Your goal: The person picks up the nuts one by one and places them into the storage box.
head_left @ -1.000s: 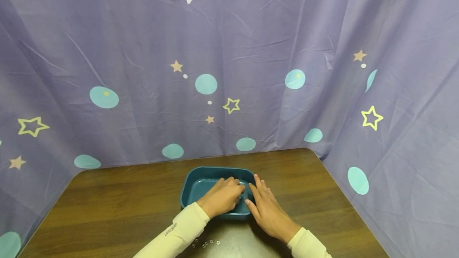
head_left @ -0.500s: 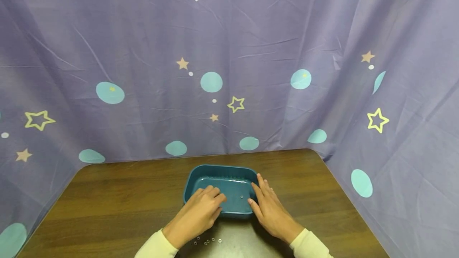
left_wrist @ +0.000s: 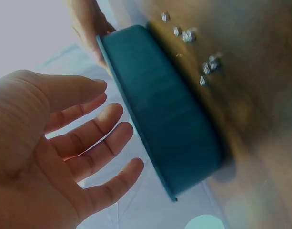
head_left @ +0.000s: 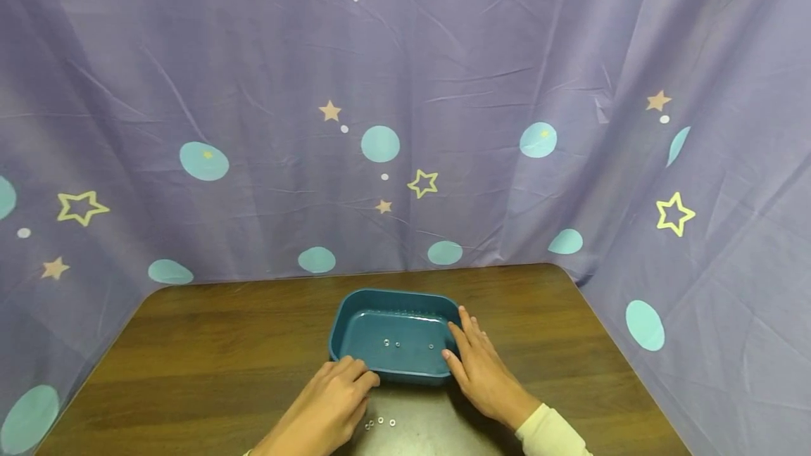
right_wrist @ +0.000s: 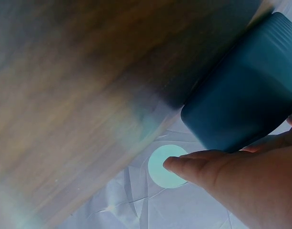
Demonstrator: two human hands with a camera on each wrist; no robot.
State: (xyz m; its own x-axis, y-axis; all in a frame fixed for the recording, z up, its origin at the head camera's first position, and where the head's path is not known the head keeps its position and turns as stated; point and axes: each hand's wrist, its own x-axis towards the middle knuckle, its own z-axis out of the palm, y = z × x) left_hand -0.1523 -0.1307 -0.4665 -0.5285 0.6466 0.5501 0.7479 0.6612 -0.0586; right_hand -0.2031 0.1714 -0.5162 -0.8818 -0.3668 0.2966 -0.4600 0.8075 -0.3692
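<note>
A teal rectangular tray [head_left: 412, 359] stands on the table, with small metal nuts [head_left: 386, 343] on its floor. My left hand [head_left: 326, 407] is at the tray's front left corner; in the left wrist view its loosely bent fingers [left_wrist: 112, 188] hold nothing and stand apart from the tray wall [left_wrist: 160, 109]. My right hand [head_left: 484, 378] rests at the tray's right rim, fingers mostly straight; one finger extends past the outer wall in the right wrist view. Several loose nuts [left_wrist: 188, 35] lie on the table just in front of the tray.
The brown wooden table [head_left: 222, 357] has rounded far corners. A purple curtain [head_left: 285, 210] with stars and dots hangs behind it and along both sides.
My left hand has drawn back from inside the tray toward its front left corner, uncovering nuts on the tray floor. The right hand stays at the right rim.
</note>
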